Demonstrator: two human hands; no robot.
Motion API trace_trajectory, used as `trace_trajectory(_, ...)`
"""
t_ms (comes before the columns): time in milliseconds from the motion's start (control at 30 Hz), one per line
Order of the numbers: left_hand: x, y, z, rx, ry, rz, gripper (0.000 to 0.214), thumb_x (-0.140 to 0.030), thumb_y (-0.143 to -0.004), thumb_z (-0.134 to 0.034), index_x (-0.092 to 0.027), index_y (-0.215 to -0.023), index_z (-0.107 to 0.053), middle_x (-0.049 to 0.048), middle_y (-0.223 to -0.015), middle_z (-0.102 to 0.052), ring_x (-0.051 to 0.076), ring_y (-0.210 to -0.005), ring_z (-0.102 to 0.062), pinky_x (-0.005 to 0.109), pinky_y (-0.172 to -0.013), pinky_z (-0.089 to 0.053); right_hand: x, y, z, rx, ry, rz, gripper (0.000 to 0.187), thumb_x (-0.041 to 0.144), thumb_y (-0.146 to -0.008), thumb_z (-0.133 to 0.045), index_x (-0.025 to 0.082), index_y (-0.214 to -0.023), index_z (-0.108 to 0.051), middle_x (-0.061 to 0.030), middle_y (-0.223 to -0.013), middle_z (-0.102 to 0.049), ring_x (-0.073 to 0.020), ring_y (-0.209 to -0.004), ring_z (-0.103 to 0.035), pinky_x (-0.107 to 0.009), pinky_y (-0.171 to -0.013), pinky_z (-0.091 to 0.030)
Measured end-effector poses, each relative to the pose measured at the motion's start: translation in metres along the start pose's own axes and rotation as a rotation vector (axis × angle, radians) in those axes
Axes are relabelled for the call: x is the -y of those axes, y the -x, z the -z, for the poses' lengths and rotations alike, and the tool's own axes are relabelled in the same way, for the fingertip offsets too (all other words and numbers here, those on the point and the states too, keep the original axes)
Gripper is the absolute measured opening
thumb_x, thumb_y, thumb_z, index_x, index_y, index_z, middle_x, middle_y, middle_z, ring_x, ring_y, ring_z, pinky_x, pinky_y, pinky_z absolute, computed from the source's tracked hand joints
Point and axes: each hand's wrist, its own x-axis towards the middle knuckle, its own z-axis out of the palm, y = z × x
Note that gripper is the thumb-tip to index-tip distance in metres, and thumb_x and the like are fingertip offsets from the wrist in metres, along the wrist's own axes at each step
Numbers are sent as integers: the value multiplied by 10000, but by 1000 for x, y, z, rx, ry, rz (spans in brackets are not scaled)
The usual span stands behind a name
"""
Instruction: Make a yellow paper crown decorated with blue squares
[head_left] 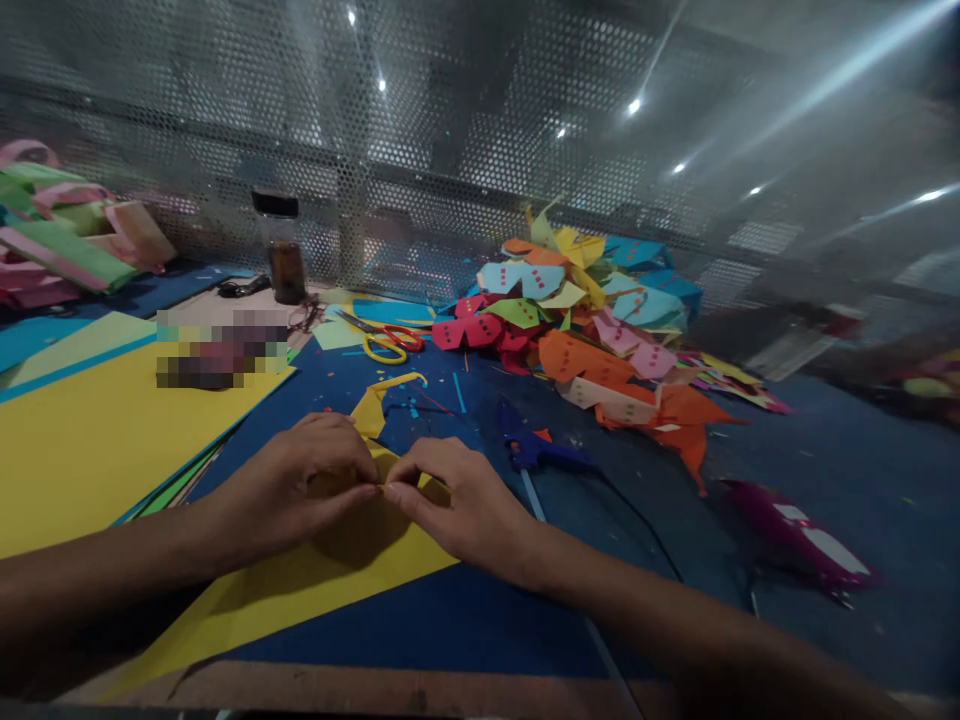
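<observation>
My left hand [304,485] and my right hand [469,510] meet at the middle of the table. Both have thumb and forefinger pinched on a yellow sheet of paper [322,580], their tips nearly touching along a fold. The sheet's long pointed corner stretches toward the table's front edge at the left. Just beyond my fingers stands a narrow folded yellow paper piece [370,412] with a curled tip; I cannot tell whether it joins the held sheet. A blue glue gun [534,447] lies to the right of my right hand, its cord running toward me.
Scissors [386,345] with red and yellow handles lie beyond my hands. Folded paper figures [585,350] are heaped at the back right, near a magenta object [799,530]. Coloured sheets [97,440] are stacked at left. A dark-lidded bottle [285,265] stands before a perforated metal screen [420,150].
</observation>
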Motion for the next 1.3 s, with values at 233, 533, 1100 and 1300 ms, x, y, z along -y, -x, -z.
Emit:
trace_trajectory(233,-3,-1,1,-3,-10,28,174,-324,-1000,-660,-256,-847,-705,-41,-844,-780,185,-853,-703,373,-946,-470,1,-4,1,41,-58,-69,110,166,-968,-681,187,-868,-722,-1,-860,-761,-142,-799,-665,-265,-769,-459)
trace_trajectory(533,1,-2,-2,-21,18,132,195,-322,-957,-668,-245,-779,-691,-16,-807,-767,200,-847,-696,423,-1064,-479,-2,1,1,-105,187,178,60,234,-1022,-637,195,-1063,-658,-73,-1075,-764,-219,-1031,-676,-370,-918,-459)
trace_trajectory(1100,3,1,-6,-51,29,134,143,-314,-929,-685,-259,-812,-745,6,-907,-813,239,-987,-726,470,-1108,-474,3,2,6,-138,564,403,168,223,-1087,-567,173,-1014,-710,-53,-1027,-783,-198,-935,-642,-423,-1008,-388)
trace_trajectory(1300,6,1,-5,-82,23,158,148,-325,-940,-673,-254,-827,-739,13,-917,-807,236,-999,-732,402,-996,-568,4,3,6,-142,612,380,151,230,-1091,-547,197,-1073,-694,-67,-1104,-779,-217,-1028,-645,-434,-1007,-402)
